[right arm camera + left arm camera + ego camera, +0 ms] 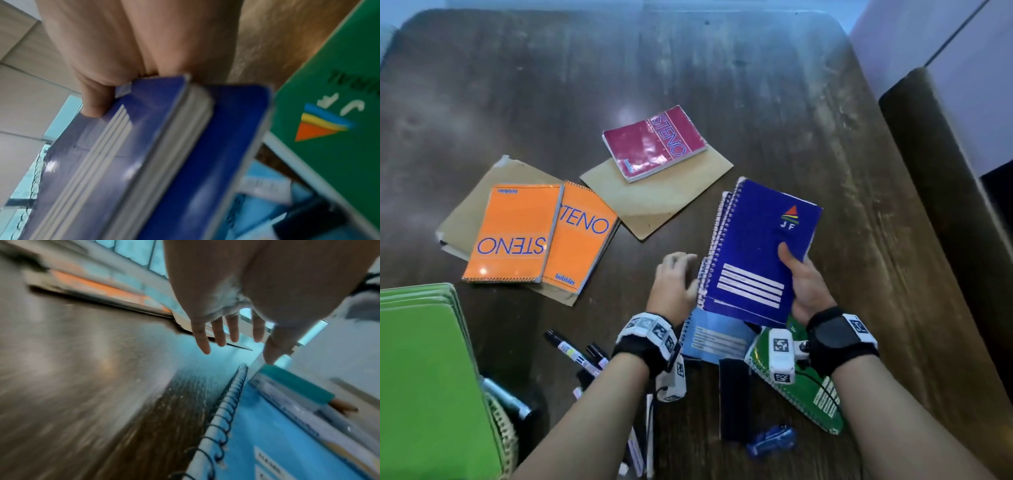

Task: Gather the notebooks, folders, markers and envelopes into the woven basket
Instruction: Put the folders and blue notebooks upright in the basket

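My right hand (803, 274) grips a stack of dark blue spiral notebooks (756, 246), lifted off the table, thumb on the top cover (144, 138). My left hand (674, 281) hovers open beside their spiral edge, fingers (218, 334) spread straight. Below lie a light blue spiral notebook (717, 339) (277, 443) and a green one (808, 397) (333, 100). Two orange steno pads (541, 233) rest on a brown envelope (493, 192); a pink steno pad (654, 142) rests on another envelope (664, 198). Markers (578, 353) lie near my left wrist. The woven basket (505, 425) at bottom left holds green folders (421, 370).
The dark wooden table (619, 68) stretches far ahead. A black flat object (734, 397) and a small blue item (772, 442) lie near the front edge. A wooden chair back (941, 205) stands along the right side.
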Action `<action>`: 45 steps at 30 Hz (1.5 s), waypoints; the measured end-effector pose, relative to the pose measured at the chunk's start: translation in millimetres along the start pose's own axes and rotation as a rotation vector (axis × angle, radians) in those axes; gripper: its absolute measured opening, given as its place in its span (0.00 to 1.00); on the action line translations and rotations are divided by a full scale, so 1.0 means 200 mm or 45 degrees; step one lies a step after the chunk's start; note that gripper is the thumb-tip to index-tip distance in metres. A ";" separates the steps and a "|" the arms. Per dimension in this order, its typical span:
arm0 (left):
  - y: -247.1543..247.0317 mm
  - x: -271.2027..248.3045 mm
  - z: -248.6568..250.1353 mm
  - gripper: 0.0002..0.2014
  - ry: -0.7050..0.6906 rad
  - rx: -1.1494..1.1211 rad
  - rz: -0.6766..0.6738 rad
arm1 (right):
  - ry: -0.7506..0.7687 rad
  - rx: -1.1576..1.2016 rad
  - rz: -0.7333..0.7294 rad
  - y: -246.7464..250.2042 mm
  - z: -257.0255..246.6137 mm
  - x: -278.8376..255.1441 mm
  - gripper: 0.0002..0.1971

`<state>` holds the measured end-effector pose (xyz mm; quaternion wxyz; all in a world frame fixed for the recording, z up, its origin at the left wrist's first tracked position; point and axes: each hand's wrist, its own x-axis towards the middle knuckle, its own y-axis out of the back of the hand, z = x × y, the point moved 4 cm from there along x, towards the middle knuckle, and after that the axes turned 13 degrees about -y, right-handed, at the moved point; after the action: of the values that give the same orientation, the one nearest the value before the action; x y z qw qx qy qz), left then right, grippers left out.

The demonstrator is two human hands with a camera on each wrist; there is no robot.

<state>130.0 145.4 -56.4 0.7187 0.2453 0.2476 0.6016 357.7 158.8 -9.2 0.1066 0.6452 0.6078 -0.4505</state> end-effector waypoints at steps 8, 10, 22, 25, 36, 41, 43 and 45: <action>-0.16 0.21 0.04 0.32 -0.220 0.478 -0.255 | 0.022 -0.020 0.168 0.31 -0.08 -0.07 0.22; -0.14 0.25 0.04 0.31 -0.153 0.455 -0.169 | 0.006 -0.021 0.178 0.34 -0.07 -0.07 0.21; -0.09 0.02 0.05 0.31 0.720 0.336 0.059 | -0.136 -0.084 0.043 0.19 0.02 0.04 0.23; -0.14 -0.04 0.02 0.25 0.799 0.220 0.030 | -0.223 -0.105 -0.001 0.14 0.08 0.04 0.21; 0.14 -0.09 0.11 0.11 0.560 -0.227 0.376 | -0.368 -0.163 -0.057 0.13 0.20 0.00 0.24; 0.33 -0.13 0.12 0.10 0.444 -0.282 0.521 | -0.375 -0.175 -0.180 0.00 0.22 -0.03 0.21; 0.37 -0.14 0.08 0.13 0.440 -0.334 0.502 | -0.359 -0.172 -0.234 -0.07 0.23 -0.03 0.21; 0.39 -0.16 0.05 0.18 0.459 -0.460 0.461 | -0.335 -0.192 -0.256 -0.14 0.24 -0.01 0.19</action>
<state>74.3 126.1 4.4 0.5764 0.0430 0.2122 0.7879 310.6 130.2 -23.4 0.1880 0.5068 0.6821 -0.4926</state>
